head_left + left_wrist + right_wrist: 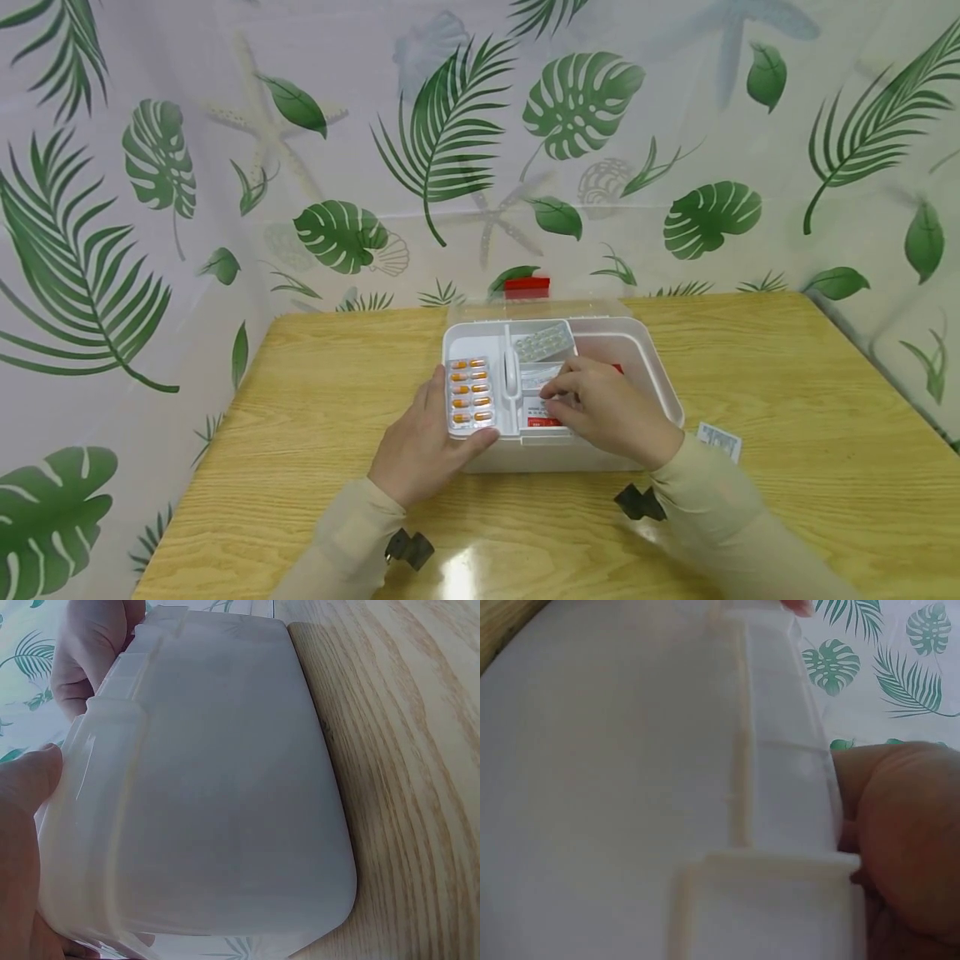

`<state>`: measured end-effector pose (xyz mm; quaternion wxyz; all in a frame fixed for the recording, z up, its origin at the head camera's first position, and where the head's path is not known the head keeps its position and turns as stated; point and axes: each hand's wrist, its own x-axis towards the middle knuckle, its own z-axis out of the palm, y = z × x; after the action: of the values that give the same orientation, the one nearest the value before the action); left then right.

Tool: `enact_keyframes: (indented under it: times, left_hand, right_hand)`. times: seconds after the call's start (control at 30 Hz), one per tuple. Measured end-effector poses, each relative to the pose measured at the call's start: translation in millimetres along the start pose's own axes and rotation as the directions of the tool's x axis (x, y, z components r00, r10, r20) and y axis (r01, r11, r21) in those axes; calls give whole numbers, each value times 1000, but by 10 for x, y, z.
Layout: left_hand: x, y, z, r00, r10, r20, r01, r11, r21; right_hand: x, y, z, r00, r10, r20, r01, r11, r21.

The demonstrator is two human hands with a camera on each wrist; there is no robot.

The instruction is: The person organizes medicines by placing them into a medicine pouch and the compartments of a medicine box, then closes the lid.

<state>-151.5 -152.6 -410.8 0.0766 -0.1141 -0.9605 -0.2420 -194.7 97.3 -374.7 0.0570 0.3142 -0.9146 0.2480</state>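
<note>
A white plastic medicine box (577,458) stands on the table with its lid up, a white divided tray (472,343) in its left part. My left hand (416,442) grips the tray and box at the front left corner, thumb (37,772) on the front rim. Beside it, a blister pack of orange capsules (471,392) lies in the tray. My right hand (611,408) reaches over the front wall with bent fingers into the tray's small compartments. Its fingertips are at a white and red packet (538,410); whether they pinch it I cannot tell.
Another blister pack (543,342) lies in the tray's back compartment, with a clear packet (538,377) in front of it. The transparent lid (480,312) with a red latch (527,288) stands behind. A small printed packet (720,440) lies on the wooden table (337,358) at right.
</note>
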Motion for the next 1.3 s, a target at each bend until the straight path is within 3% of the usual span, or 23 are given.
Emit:
enact_keyframes:
  times: [0.1, 0.37, 0.67, 0.8, 0.97, 1.03, 1.1, 1.17, 1.3]
  left_hand:
    - [2, -3, -1, 1000, 2, -3, -2, 1000, -5]
    - [2, 4, -2, 1000, 15, -5, -15, 1000, -11]
    - [1, -2, 3, 1000, -9, -2, 9, 1000, -4]
    - [8, 4, 0, 1000, -12, 0, 12, 1000, 0]
    - [6, 13, 0, 1000, -15, 0, 15, 1000, -1]
    - [6, 16, -2, 1000, -13, -2, 13, 1000, -2]
    - [6, 16, -2, 1000, -8, -2, 8, 1000, -3]
    - [5, 12, -1, 1000, -5, 0, 5, 1000, -2]
    - [-1, 4, 2, 1000, -9, 4, 9, 1000, -3]
  right_hand:
    - [-13, -4, -11, 1000, -31, -2, 31, 1000, 1]
    - [-65, -35, -15, 973, -223, 63, 228, 968, -105]
    - [-99, -19, -66, 973, -213, 88, 224, 965, -137]
    - [-135, 40, -184, 974, -224, -30, 221, 971, -94]
    - [-266, 340, -603, 970, -97, -223, 82, 994, -75]
    - [-368, 559, -773, 973, 5, -230, -28, 995, -96]
    - [-490, 822, -898, 978, 112, -177, -133, 985, -107]
    - [-622, 1094, -952, 975, 209, -75, -217, 967, -135]
    - [-852, 1537, -867, 931, 325, 163, -300, 940, -162]
